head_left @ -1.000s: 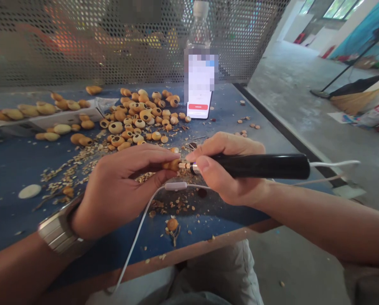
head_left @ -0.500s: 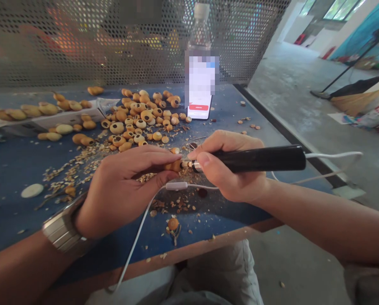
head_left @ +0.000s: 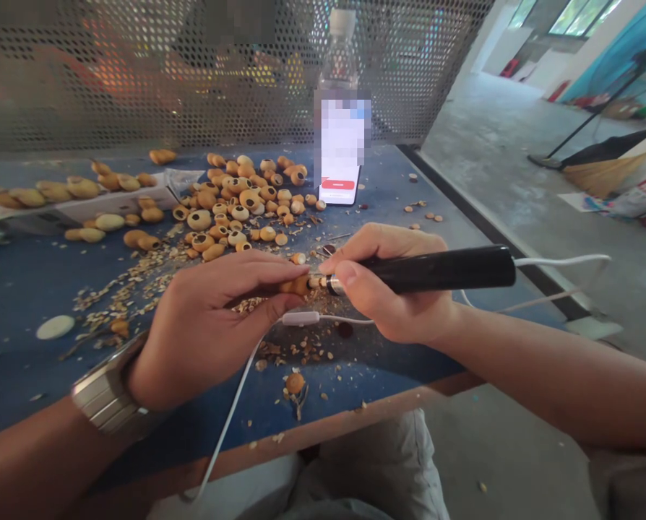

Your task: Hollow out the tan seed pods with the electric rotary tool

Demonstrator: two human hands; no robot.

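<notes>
Between the thumb and fingers of my left hand (head_left: 214, 318) is a small tan gourd (head_left: 295, 286), mostly covered by the fingers. My right hand (head_left: 399, 289) is closed round a black corded rotary tool (head_left: 442, 269), its tip pointing left and meeting the gourd's right end. Exactly how deep the bit sits cannot be made out. A white cable with an inline switch (head_left: 301, 318) runs just below both hands. Seeds and shell crumbs (head_left: 306, 347) lie under and around them.
Behind my hands lies a pile of small gourds (head_left: 241, 195), several with cut holes. More gourds rest on a white box (head_left: 122, 202) at left. A phone (head_left: 338, 152) leans on a plastic bottle (head_left: 340, 54) before a perforated metal screen (head_left: 139, 87).
Both hands hold nearly the same position, with the gourd and rotary tool still touching. The view has shifted only slightly.
</notes>
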